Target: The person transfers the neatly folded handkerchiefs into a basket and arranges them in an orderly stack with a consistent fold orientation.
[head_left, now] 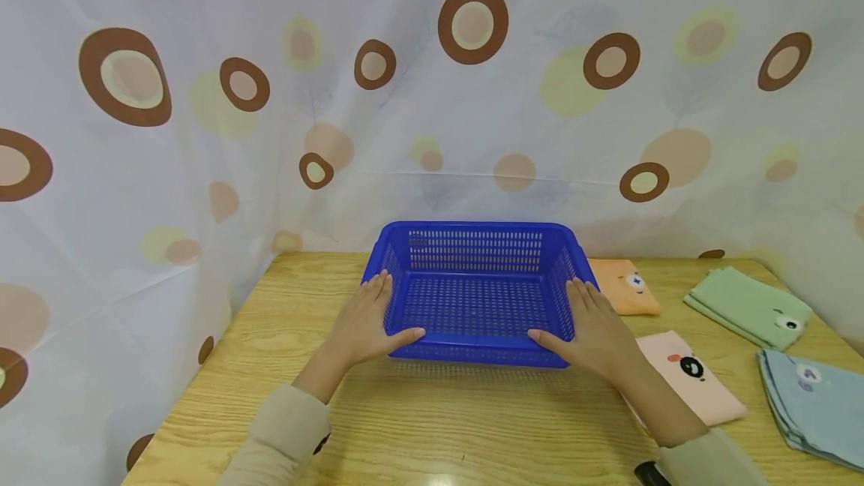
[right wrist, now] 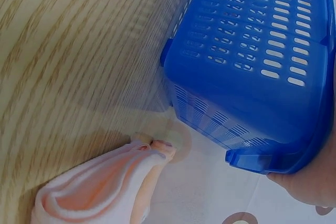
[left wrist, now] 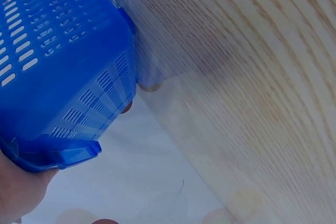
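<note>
A blue plastic basket (head_left: 472, 341) with slotted walls and nothing inside stands at the back middle of the wooden table. My left hand (head_left: 361, 325) holds its front left corner, the thumb over the front rim and the fingers along the left side. At the front right corner my right hand (head_left: 597, 332) grips in mirrored fashion. Both wrist views show the basket's front wall (left wrist: 58, 82) from close by, with only part of each hand at the rim. Under my right forearm lies a folded pink towel (head_left: 702, 388), partly covered by it.
Right of the basket lie a folded orange towel (head_left: 617, 287), partly behind it, a green towel (head_left: 749, 310) and a blue towel (head_left: 820, 407). A white curtain (head_left: 418, 111) with brown rings hangs behind the table (head_left: 432, 426) and along its left side.
</note>
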Demonstrator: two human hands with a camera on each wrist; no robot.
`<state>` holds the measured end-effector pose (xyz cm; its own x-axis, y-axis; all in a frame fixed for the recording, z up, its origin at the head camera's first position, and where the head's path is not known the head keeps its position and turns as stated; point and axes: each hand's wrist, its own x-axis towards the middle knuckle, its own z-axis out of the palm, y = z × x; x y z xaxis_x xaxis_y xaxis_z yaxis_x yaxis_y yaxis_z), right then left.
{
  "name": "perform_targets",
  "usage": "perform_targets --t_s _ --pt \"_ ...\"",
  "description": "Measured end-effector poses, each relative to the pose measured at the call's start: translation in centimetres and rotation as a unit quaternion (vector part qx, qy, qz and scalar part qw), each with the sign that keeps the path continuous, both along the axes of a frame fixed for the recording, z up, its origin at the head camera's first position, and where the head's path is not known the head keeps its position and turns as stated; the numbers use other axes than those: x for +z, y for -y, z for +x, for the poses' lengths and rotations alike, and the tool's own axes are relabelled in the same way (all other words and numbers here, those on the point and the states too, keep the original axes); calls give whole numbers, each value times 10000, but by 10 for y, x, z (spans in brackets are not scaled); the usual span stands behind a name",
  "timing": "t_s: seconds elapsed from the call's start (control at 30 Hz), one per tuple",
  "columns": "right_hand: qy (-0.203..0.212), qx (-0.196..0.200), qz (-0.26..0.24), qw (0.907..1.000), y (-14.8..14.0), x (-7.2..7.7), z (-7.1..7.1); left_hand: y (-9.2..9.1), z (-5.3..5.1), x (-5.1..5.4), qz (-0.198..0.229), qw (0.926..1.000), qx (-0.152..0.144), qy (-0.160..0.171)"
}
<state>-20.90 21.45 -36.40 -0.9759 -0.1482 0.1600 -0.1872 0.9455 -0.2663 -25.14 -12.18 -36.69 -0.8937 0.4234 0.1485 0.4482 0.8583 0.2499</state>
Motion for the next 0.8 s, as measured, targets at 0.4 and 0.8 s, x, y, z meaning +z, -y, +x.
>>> perform_targets --t_s 0.4,0.8 --pt "46 35 -19 10000 0 0 1 -1 2 -1 -1 10000 34 56" --pt "80 37 2 10000 0 0 2 -1 2 -1 -18 10000 26 54"
